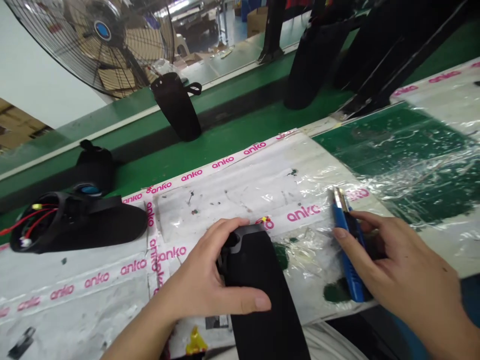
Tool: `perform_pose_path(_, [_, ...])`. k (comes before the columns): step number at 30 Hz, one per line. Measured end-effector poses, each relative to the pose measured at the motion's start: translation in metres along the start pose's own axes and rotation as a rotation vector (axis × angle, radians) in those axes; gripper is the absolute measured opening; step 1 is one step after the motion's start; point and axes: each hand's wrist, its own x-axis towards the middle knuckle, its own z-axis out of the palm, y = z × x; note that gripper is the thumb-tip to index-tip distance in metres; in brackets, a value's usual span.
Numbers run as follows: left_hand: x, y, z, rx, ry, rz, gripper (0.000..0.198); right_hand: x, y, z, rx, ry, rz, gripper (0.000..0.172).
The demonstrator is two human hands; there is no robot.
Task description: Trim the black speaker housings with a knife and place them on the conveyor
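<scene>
My left hand (204, 280) grips the top end of a black plastic fender-like part (258, 295) that lies lengthwise at the near edge of the bench, thumb across its front and fingers over its upper rim. My right hand (390, 260) rests on a blue utility knife (348, 245) with a metal tip, fingers laid along and around its handle, the knife lying on the plastic-covered bench to the right of the black part.
The bench top (262, 180) is covered in white sheet, clear film and pink "anko" tape. Another black part with red wires (75, 225) lies at the left. More black parts (178, 105) stand on the green belt behind. A large fan (101, 40) stands at the back left.
</scene>
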Motion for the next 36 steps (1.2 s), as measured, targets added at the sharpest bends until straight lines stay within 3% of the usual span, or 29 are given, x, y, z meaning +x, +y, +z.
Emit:
perform_pose_path(7, [-0.002, -0.028, -0.021, -0.17, -0.156, 0.093, 0.115, -0.002, 0.001, -0.005, 0.007, -0.034, -0.026, 0.047])
perform_pose_path(10, [0.003, -0.031, -0.023, -0.166, -0.175, 0.076, 0.119, -0.001, 0.0, -0.005, 0.023, -0.043, -0.019, 0.046])
perform_pose_path(14, [0.013, -0.02, -0.008, -0.02, -0.101, 0.013, 0.095, -0.004, -0.003, -0.006, 0.044, -0.048, -0.014, 0.042])
perform_pose_path(16, [0.015, -0.014, 0.002, 0.008, -0.066, 0.018, 0.093, -0.005, -0.005, -0.007, 0.043, -0.046, -0.018, 0.041])
perform_pose_path(23, [0.01, -0.016, 0.019, -0.201, -0.08, -0.024, 0.082, -0.005, -0.006, -0.007, 0.06, -0.04, -0.024, 0.045])
perform_pose_path(28, [0.005, -0.01, 0.024, -0.211, -0.073, -0.012, 0.076, -0.003, -0.007, -0.008, 0.069, -0.076, 0.016, 0.052])
perform_pose_path(33, [-0.002, 0.003, 0.01, -0.104, -0.034, 0.05, 0.072, 0.014, -0.006, -0.013, 0.046, -0.189, 0.091, 0.08])
perform_pose_path(36, [-0.008, 0.011, -0.009, -0.041, -0.127, 0.058, 0.067, 0.029, -0.011, -0.014, 0.014, -0.269, 0.072, 0.071])
